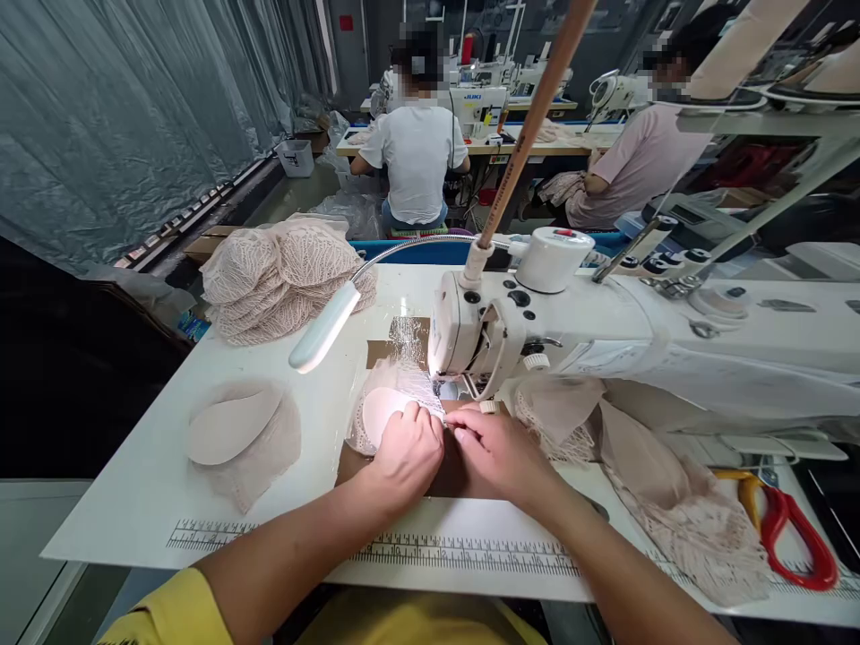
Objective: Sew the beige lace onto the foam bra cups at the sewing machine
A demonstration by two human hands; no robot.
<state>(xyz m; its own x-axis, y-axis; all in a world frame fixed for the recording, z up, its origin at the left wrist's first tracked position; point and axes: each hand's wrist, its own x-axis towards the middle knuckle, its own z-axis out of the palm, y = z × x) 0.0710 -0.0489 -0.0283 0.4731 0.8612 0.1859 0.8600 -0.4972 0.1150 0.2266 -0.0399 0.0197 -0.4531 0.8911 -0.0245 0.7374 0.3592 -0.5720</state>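
Under the needle area of the white sewing machine (463,331) lies a pale pink bra cup (382,414) on beige lace fabric (359,425), lit brightly by the lamp. My left hand (411,448) is closed, its fingertips pinching the right side of the cup and lace. Close beside it, my right hand (494,448) has thumb and index finger together at the lace's right edge, near the presser foot. The needle tip and the exact fold of fabric between the fingers are hard to make out.
A tall stack of lace cups (282,273) stands at the back left. Another cup (235,428) lies on lace at left. Lace pieces (672,484) and red-handled scissors (799,542) are at right. A lamp (326,327) overhangs the table. Two people sit ahead.
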